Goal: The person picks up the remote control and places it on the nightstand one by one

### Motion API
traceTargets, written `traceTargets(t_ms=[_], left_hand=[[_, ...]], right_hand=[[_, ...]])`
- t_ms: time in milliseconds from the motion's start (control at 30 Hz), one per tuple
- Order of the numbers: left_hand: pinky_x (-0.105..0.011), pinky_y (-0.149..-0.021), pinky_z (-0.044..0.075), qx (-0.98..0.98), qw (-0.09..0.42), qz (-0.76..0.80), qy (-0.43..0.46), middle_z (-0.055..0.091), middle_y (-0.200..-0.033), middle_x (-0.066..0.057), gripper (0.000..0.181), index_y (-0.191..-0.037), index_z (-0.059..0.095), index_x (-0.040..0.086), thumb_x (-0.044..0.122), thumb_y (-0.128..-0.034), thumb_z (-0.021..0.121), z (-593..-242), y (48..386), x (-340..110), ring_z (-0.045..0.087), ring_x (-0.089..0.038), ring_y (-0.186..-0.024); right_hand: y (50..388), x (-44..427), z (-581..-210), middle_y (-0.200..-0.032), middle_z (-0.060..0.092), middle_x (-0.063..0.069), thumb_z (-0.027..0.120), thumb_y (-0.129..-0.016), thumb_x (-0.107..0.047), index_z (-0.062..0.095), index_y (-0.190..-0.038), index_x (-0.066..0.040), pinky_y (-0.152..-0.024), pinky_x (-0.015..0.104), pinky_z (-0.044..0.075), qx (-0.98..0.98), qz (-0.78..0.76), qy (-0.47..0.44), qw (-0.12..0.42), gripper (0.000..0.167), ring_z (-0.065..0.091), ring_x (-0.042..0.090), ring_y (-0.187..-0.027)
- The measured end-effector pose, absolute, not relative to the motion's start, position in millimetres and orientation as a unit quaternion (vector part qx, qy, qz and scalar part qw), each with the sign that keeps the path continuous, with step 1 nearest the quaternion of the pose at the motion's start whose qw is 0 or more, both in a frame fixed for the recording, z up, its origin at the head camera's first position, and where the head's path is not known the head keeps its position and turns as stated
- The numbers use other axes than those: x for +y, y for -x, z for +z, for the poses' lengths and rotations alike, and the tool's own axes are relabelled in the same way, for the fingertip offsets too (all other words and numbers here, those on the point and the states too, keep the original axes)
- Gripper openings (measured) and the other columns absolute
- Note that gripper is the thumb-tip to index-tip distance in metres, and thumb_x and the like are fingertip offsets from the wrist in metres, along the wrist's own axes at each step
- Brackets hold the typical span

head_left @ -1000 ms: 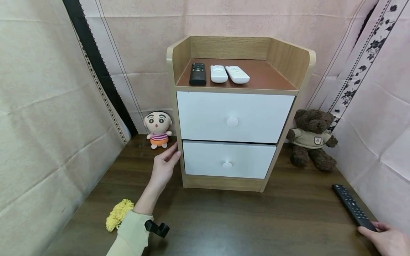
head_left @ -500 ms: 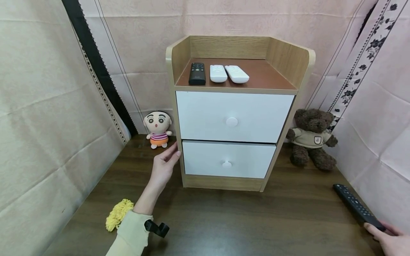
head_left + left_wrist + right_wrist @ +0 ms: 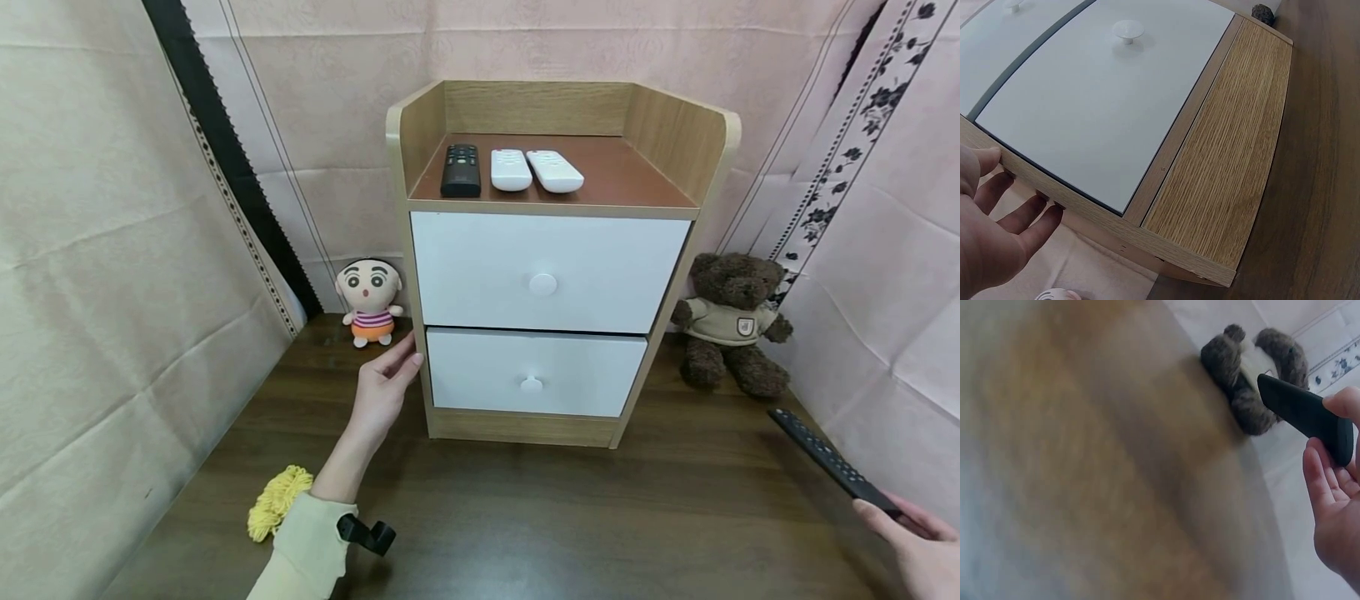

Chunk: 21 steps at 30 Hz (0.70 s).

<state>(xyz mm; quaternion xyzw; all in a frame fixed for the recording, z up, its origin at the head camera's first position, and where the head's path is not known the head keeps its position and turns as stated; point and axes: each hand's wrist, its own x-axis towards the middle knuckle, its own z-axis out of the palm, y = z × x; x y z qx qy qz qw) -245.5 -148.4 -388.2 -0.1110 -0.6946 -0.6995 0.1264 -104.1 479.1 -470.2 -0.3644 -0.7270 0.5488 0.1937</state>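
In the head view, my left hand (image 3: 380, 392) touches the left side of a small wooden cabinet (image 3: 525, 427) with two white drawers. Its relaxed fingertips (image 3: 1054, 215) rest on the side panel, and the thumb lies by the front edge in the left wrist view. At the lower right, my right hand (image 3: 918, 546) grips the near end of a long black remote control (image 3: 828, 457), tilted with its far end toward the bear. The right wrist view shows the remote's dark side (image 3: 1300, 409) between thumb and fingers. Both drawers, the upper (image 3: 480, 267) and the lower (image 3: 480, 367), are pushed in.
A black remote (image 3: 461, 171) and two white remotes (image 3: 511, 171) lie on the cabinet's brown top. A doll (image 3: 371, 304) stands left of it, a brown teddy bear (image 3: 735, 321) sits right. Yellow yarn (image 3: 279, 502) lies by the left forearm. Cloth walls (image 3: 885, 275) enclose the table.
My right hand first shifted right and downward with the black remote control, then raised it a little off the table. The left hand stays against the cabinet.
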Motion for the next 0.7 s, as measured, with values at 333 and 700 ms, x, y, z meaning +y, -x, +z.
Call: traceTargets(t_ms=[333,700], left_hand=[[-0.021,-0.099,0.048,-0.697,0.123,-0.698,0.106,0.051,-0.151,-0.016,0.045,-0.148,0.05,-0.002,0.004,-0.1046,0.058,-388.4,245.2,-149.2,0.051,-0.025,-0.134],[-0.022,-0.101,0.047,-0.701,0.123,-0.695,0.104,0.051,-0.151,-0.016,0.045,-0.148,0.05,-0.002,0.005,-0.1045,0.059,-387.8,245.4,-149.2,0.05,-0.025,-0.135]], right_hand=[[102.6,458.7,-443.0,-0.07,0.07,-0.02,0.073,-0.09,0.004,0.079,-0.091,-0.039,-0.063,0.006,0.036,-0.674,0.667,0.162,0.274,0.043,0.062,-0.01,-0.066],[117.1,434.4,-410.8,-0.087,0.078,0.005,0.052,-0.09,0.029,0.078,-0.109,0.0,-0.072,0.015,0.056,-0.549,0.786,-0.031,0.282,0.043,0.074,0.011,-0.07]])
